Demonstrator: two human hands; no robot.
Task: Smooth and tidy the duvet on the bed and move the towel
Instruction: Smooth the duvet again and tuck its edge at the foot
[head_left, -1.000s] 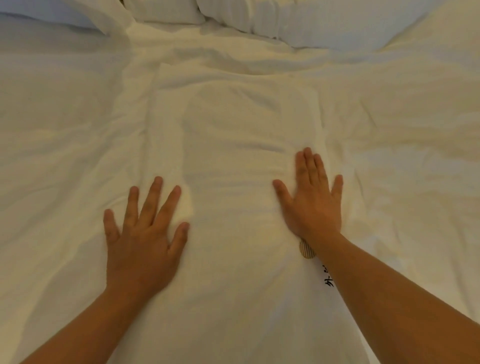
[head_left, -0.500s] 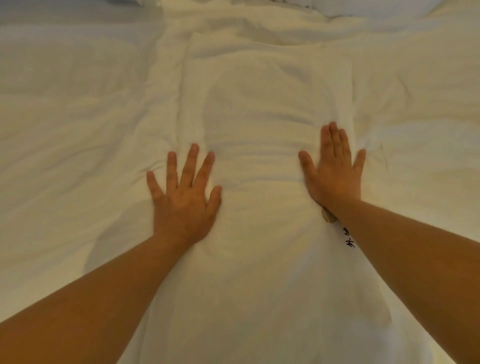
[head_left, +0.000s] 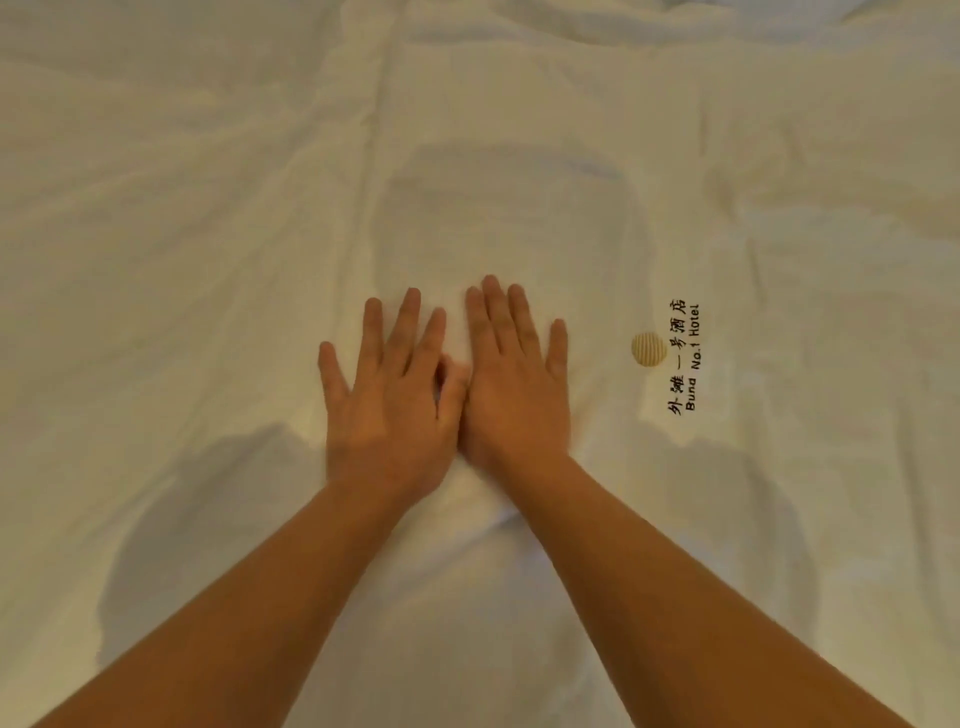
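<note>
Both arms reach forward from the bottom of the view, and the two hands lie flat, palms down, side by side in the middle. The left hand (head_left: 387, 400) has its fingers straight and a little spread, and its thumb goes toward the other hand, where the two thumbs touch or overlap; I cannot tell which one is on top. The right hand (head_left: 514, 384) has its fingers straight and closer together, only the little finger stands a bit apart. Neither hand grips or pinches anything; both only press on the white cloth under them. I count two hands, two bare forearms, one towel and one duvet. The towel (head_left: 519, 218) is the long white strip that runs from near the person up toward the far side, and both hands rest on its middle part. It carries one round beige logo (head_left: 649, 349) with black text beside it, just to the right of the right hand. The duvet (head_left: 156, 260) lies under the towel and spreads wrinkled to both sides.
</note>
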